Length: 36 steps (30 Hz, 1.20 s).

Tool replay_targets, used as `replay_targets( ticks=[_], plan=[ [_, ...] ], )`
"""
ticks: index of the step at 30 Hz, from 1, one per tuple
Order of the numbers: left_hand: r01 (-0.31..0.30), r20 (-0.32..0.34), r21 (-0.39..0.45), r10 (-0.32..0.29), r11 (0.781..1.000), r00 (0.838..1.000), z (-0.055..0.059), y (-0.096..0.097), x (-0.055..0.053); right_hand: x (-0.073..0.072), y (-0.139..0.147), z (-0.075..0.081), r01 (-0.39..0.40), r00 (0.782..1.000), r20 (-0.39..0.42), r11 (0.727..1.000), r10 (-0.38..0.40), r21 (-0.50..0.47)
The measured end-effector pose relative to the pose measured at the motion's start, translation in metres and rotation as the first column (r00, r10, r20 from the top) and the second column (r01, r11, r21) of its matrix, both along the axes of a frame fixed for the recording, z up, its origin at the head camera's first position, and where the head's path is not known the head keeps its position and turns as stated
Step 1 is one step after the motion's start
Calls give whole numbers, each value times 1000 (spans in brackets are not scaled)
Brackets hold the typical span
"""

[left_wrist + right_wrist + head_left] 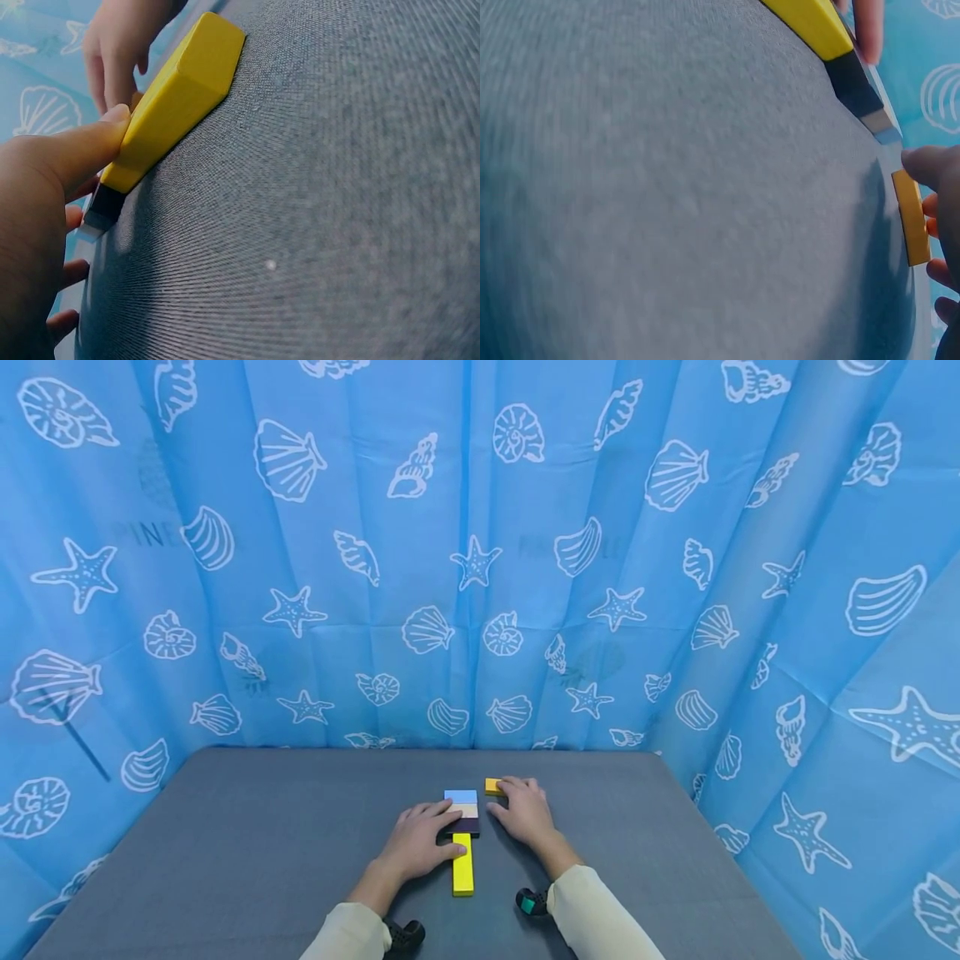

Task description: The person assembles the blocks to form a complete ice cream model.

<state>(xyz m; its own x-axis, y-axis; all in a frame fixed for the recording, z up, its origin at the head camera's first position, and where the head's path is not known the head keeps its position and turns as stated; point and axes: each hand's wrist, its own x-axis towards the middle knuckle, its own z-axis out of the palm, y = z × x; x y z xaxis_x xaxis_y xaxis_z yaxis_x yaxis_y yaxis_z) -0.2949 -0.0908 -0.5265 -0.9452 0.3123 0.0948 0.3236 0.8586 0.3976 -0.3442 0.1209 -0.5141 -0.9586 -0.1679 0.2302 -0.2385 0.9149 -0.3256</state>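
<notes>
In the head view, several flat blocks lie in a column on the dark grey table: light blue (pixel 460 796), cream (pixel 467 811) and black (pixel 467 827). Below them a long yellow block (pixel 462 878) extends toward me, its top end against the black one. My left hand (pixel 416 845) rests spread at their left side, fingertips over the cream block and thumb touching the yellow block. Up and to the right, my right hand (pixel 527 812) touches an orange block (pixel 910 217), with fingers along its far side. Its thumb stands near the block's end. The hand partly hides this block in the head view.
The grey cloth-covered table (pixel 285 843) stretches around the blocks. Behind it and along both sides hangs a blue curtain (pixel 465 677) with white shell and starfish prints. Black bands (pixel 534 902) sit at both wrists.
</notes>
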Motion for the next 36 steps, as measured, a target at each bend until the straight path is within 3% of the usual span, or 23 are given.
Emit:
replay_targets(
  ticks=[16,27,36],
  plan=[
    [20,-4,4,-20,1000,1000,1,-1,0,0,-20,3,-155,988,22,988,155,17],
    [31,-2,15,-31,999,1000,3,-2,2,0,-24,1,-211,977,-2,977,211,24],
    [29,-4,10,-29,1000,1000,2,-1,1,2,-29,5,-217,974,62,976,218,-27]
  ],
)
